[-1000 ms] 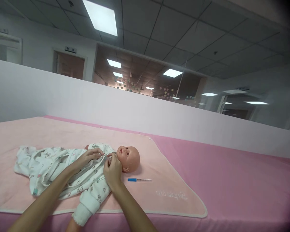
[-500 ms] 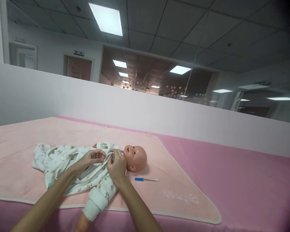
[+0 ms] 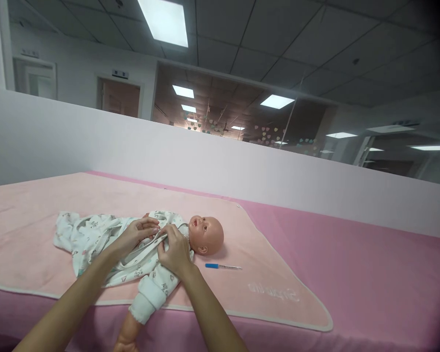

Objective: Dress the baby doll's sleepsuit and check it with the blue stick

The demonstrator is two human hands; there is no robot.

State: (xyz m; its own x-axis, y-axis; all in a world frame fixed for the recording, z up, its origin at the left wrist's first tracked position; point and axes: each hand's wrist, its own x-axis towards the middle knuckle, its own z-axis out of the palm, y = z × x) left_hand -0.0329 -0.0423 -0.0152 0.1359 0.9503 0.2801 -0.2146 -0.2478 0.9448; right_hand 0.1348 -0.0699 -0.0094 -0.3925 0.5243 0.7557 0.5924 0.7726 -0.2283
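Observation:
A baby doll [image 3: 209,235] lies on its back, head to the right, in a white printed baby gown [image 3: 90,237]. Over the doll's chest, my left hand [image 3: 137,234] bends its fingers at the gown's front edge, the fingertips drawn in on the cloth. My right hand [image 3: 174,250], just below the doll's chin, pinches the same front edge between thumb and fingers. The fingertips of both hands nearly meet, and whatever fastening lies between them is too small to make out. One doll arm sticks out of a cuffed sleeve [image 3: 146,298] toward me.
A thermometer with a blue end [image 3: 211,266] lies beside the doll's head. Under everything is a peach blanket [image 3: 271,274] with a pale border, spread on a pink padded surface [image 3: 352,274]. A white low wall [image 3: 205,161] runs behind, with windows above it.
My left fingers have come down closer to the gown's edge, and my right hand has shifted slightly left. The whole view has tilted a little; the doll and thermometer lie as before.

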